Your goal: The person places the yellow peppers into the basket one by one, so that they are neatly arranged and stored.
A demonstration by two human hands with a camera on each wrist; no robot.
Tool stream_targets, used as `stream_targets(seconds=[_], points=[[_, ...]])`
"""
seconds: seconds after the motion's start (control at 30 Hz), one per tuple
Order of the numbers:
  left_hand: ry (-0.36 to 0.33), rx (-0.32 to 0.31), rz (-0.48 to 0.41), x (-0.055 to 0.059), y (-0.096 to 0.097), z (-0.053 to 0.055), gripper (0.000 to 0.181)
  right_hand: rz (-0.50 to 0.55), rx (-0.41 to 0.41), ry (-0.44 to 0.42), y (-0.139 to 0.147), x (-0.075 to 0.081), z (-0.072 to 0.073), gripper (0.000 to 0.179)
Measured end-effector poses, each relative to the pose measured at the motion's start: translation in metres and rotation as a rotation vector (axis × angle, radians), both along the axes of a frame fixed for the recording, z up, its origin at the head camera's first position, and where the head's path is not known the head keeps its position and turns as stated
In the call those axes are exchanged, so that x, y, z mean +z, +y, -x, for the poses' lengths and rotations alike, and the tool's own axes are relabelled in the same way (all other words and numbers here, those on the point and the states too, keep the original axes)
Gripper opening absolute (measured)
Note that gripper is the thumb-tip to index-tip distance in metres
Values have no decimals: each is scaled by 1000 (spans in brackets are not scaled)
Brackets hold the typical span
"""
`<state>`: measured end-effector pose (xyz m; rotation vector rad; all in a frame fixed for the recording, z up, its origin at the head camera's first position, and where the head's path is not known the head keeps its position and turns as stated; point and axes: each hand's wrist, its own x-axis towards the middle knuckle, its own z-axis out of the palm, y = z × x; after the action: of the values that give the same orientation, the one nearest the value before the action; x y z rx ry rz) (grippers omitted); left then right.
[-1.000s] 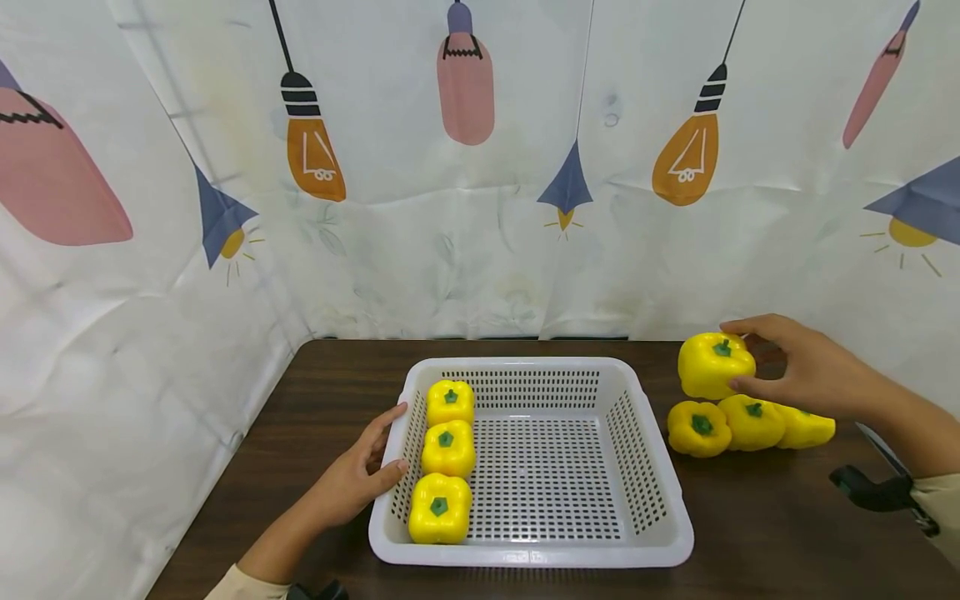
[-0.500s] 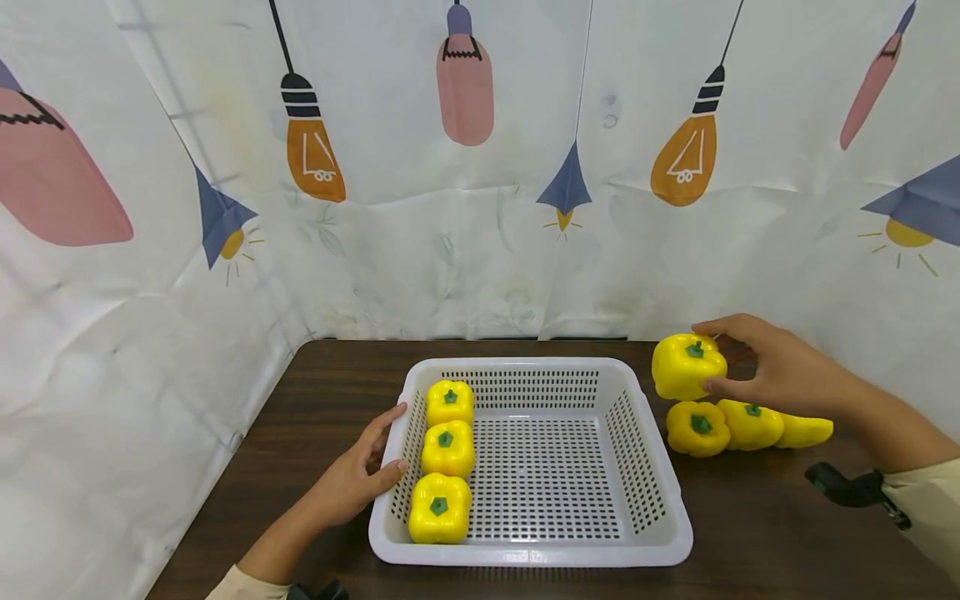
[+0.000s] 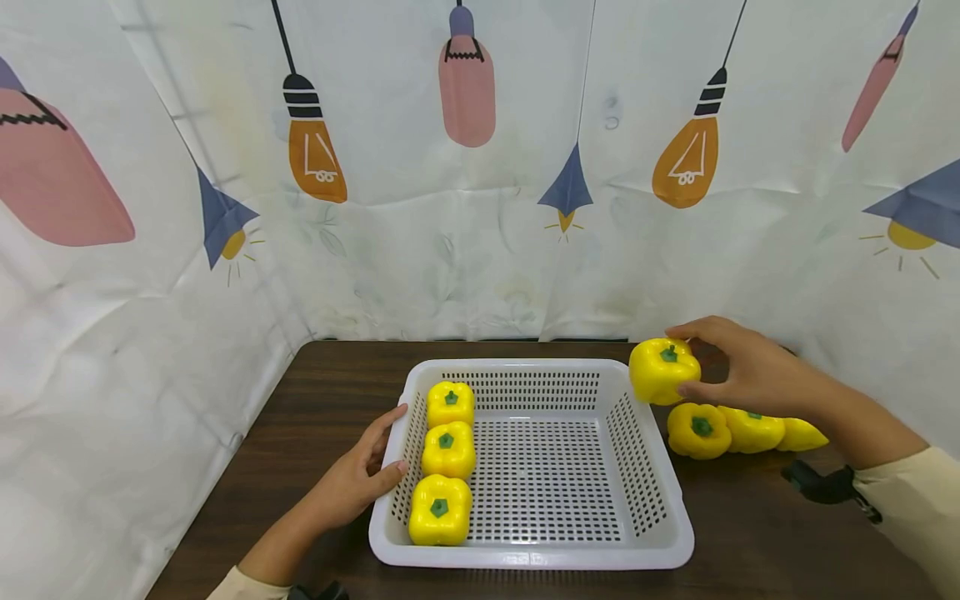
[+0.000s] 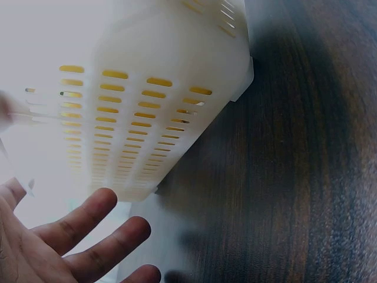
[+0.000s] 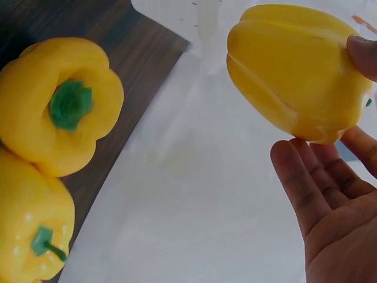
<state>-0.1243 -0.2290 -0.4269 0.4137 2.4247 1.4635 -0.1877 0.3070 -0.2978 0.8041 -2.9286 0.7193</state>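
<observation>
My right hand [image 3: 746, 362] holds a yellow bell pepper [image 3: 660, 372] between thumb and fingers, raised near the far right corner of a white perforated basket [image 3: 528, 557]. In the right wrist view the held bell pepper [image 5: 294, 71] lies between the thumb and the fingertips. My left hand [image 3: 352, 479] touches the basket's left rim with thumb and forefinger. Seen from the left wrist, its other fingers [image 4: 112, 247] are spread outside the basket wall [image 4: 135, 112]. Three yellow bell peppers [image 3: 447, 450] stand in a column along the basket's left side, green stems up.
Right of the basket, several yellow bell peppers [image 3: 699, 431] lie in a row on the dark wooden table [image 3: 352, 371], partly under the right forearm. A white curtain [image 3: 480, 250] printed with lamps hangs behind the table and along its left side.
My right hand has carried the bell pepper leftward, from above the row of peppers to the basket's far right corner. The left hand has stayed at the rim.
</observation>
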Motion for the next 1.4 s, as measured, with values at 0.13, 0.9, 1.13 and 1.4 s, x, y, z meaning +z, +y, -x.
stream_targets(seconds=[0.13, 0.9, 1.13, 1.4], points=[[-3, 12, 9, -1, 1, 0, 77, 10, 16, -8, -8, 0, 2, 73], [-17, 8, -1, -2, 0, 0, 77, 50, 121, -2, -42, -7, 14, 71], [-10, 4, -3, -3, 0, 1, 76, 47, 105, -23, -53, -8, 17, 74], [-12, 5, -8, -2, 0, 1, 77, 44, 129, -23, -65, -10, 21, 76]])
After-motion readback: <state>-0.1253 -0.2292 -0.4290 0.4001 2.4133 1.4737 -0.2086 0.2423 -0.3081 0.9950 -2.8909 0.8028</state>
